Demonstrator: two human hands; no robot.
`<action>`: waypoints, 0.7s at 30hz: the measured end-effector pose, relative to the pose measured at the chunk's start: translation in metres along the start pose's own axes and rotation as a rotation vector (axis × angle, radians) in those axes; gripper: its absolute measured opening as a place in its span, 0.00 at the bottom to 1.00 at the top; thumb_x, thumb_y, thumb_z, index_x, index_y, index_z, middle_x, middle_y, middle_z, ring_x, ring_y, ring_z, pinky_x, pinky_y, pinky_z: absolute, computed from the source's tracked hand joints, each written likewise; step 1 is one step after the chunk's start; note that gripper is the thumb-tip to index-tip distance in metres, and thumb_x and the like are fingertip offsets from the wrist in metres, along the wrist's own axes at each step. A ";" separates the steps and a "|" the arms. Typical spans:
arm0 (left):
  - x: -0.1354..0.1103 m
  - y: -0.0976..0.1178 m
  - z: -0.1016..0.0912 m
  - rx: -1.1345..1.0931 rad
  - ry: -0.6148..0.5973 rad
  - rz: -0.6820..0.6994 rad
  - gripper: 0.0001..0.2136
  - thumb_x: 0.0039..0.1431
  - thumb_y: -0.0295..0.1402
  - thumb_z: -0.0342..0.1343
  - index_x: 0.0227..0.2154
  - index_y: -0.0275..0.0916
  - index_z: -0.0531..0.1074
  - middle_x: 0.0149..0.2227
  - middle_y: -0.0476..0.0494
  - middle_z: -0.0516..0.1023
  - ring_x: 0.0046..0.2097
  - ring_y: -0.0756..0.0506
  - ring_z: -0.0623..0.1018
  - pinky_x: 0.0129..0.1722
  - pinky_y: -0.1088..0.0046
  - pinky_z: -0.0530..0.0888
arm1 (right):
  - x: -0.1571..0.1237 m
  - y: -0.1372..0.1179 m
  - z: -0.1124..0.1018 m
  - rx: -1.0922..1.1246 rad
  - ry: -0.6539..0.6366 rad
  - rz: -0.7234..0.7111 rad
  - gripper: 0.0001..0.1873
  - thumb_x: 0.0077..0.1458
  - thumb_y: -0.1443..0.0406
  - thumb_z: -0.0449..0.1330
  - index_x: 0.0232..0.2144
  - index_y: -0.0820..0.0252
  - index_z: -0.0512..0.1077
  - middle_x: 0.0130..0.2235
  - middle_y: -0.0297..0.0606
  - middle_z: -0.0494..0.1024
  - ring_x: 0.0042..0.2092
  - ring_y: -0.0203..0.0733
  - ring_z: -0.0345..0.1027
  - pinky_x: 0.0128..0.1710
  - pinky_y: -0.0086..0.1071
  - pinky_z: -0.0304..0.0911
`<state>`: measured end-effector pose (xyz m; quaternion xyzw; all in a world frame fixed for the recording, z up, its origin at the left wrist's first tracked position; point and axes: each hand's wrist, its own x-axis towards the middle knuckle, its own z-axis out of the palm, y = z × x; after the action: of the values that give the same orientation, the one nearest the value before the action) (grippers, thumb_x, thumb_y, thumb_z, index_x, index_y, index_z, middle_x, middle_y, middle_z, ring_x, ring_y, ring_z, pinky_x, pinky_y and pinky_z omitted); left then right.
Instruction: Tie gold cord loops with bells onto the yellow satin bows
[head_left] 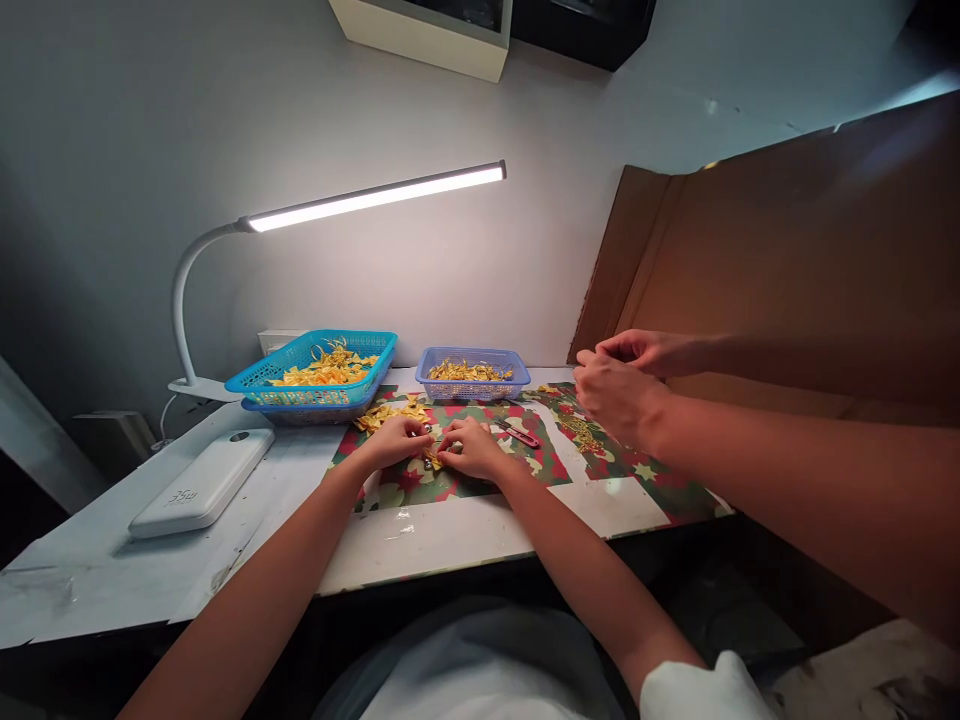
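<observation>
The white desk (465, 535) goes across in front of me, against a grey wall. On its right side a big brown cardboard sheet (787, 260) stands upright. A white desk lamp (375, 195) with a bent neck holds its long lit bar over the back of the desk. In the middle lies a mat (555, 465) with a red, green and white pattern of stars.

At the back left, a turquoise basket (300, 385) is full of yellow and orange pieces, and it sits on top of a second basket of a darker blue. Just beside it, to the right, a smaller purple basket (472, 388) holds darker gold bits. A white power bank (199, 485) lies flat at the left, well apart from the mat.

From the right come the two hands of another person (619, 395), held close together above the right part of the mat, with fingers bent; I cannot tell what they hold.

A loose pile of yellow pieces (390, 412) lies on the mat in front of the turquoise basket. A small tool with red handle (521, 435) lies on the mat, near my right hand.

My left hand (397, 440) and my right hand (474, 448) rest low on the mat, near to each other. The fingers of both are curled in, and their tips pinch one small yellow piece (433, 460), which is between them, on the mat.
</observation>
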<state>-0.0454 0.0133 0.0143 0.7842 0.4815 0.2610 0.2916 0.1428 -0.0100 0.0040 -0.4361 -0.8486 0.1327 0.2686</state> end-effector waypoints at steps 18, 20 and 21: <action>-0.005 0.006 0.001 0.019 0.023 -0.040 0.10 0.41 0.39 0.55 0.17 0.37 0.69 0.18 0.50 0.69 0.23 0.49 0.67 0.24 0.75 0.61 | 0.005 0.006 0.002 0.135 0.098 0.056 0.04 0.54 0.68 0.59 0.28 0.60 0.72 0.34 0.35 0.76 0.38 0.38 0.63 0.39 0.32 0.53; -0.005 0.009 0.000 -0.044 0.049 -0.021 0.09 0.40 0.38 0.55 0.20 0.37 0.68 0.22 0.50 0.72 0.24 0.49 0.69 0.24 0.75 0.64 | 0.006 0.007 0.002 0.139 0.105 0.041 0.03 0.54 0.68 0.59 0.28 0.60 0.72 0.35 0.35 0.76 0.37 0.38 0.62 0.39 0.32 0.53; -0.005 0.010 0.000 -0.084 0.066 -0.003 0.09 0.40 0.38 0.56 0.22 0.37 0.68 0.24 0.49 0.72 0.25 0.50 0.69 0.25 0.75 0.65 | 0.006 0.007 0.002 0.142 0.111 0.031 0.03 0.54 0.68 0.59 0.28 0.60 0.72 0.35 0.35 0.76 0.37 0.38 0.62 0.39 0.32 0.53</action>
<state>-0.0412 0.0048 0.0204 0.7615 0.4807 0.3064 0.3085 0.1439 -0.0011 0.0011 -0.4355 -0.8141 0.1723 0.3433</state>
